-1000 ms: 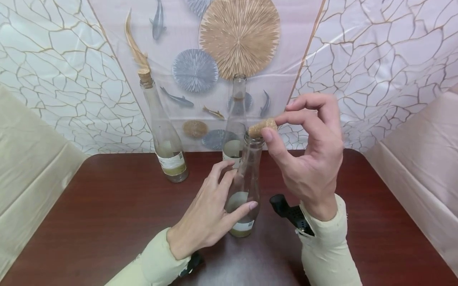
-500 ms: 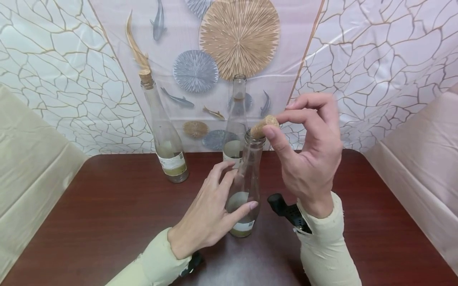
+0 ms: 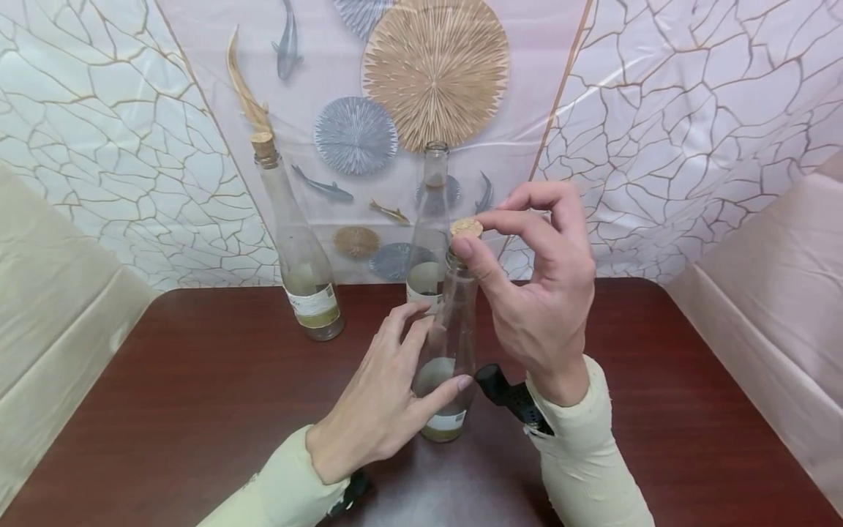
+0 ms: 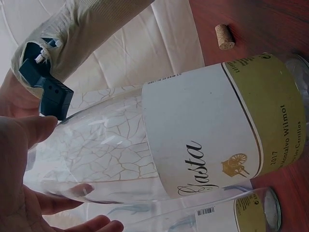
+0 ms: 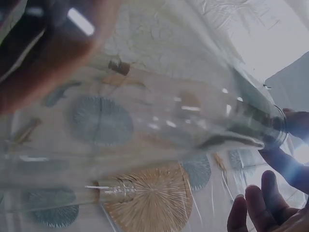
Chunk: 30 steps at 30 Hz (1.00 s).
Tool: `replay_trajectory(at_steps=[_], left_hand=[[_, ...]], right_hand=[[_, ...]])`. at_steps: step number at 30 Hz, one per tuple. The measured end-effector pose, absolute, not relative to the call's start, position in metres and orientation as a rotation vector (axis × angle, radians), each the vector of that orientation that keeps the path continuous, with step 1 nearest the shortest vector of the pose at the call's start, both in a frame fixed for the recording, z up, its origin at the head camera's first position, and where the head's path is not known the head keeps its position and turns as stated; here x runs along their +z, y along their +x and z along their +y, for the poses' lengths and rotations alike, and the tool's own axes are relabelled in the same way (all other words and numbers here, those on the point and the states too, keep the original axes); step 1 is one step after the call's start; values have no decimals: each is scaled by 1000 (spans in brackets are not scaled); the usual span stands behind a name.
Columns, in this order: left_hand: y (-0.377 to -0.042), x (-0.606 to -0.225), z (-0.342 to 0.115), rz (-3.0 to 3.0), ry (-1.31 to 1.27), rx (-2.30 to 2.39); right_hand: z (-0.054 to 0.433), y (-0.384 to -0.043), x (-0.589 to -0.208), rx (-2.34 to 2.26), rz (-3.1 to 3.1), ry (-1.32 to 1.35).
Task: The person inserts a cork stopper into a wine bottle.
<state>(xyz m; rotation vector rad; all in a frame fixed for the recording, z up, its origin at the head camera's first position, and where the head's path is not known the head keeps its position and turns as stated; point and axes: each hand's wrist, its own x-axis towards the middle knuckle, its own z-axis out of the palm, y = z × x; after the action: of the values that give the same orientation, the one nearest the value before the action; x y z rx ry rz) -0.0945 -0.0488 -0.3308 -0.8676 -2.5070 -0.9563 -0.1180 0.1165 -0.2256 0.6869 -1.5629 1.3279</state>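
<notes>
Between the pinching thumb and forefinger of a right hand (image 3: 538,287), a cork (image 3: 467,228) stands at the mouth of a bottle (image 3: 456,333), gripped below by a left hand (image 3: 372,395), fingers spread. A crooked push could jam the cork or tip the bottle. Leaning half a second earlier, the cork is now nearly upright.

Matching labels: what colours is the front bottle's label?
White and green label, clearest in left wrist view.
</notes>
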Motion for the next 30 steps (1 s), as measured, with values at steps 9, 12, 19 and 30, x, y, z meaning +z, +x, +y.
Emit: replay_trajectory(at_steps=[9,12,19,30], left_hand=[[-95,-331,-49,-2494,-871,-949],[-95,-331,-49,-2496,-871,-949],[-95,-331,-50,-2510,-867,-954],[-96,-330,-51,-2498,-871,-941]], right_hand=[[117,-118,-224,1388,-1532,720],[117,-116,-224,1404,-1523,720],[115,-113,-224,1503,-1542,709],[115,-107,-223,1585,-1582,697]])
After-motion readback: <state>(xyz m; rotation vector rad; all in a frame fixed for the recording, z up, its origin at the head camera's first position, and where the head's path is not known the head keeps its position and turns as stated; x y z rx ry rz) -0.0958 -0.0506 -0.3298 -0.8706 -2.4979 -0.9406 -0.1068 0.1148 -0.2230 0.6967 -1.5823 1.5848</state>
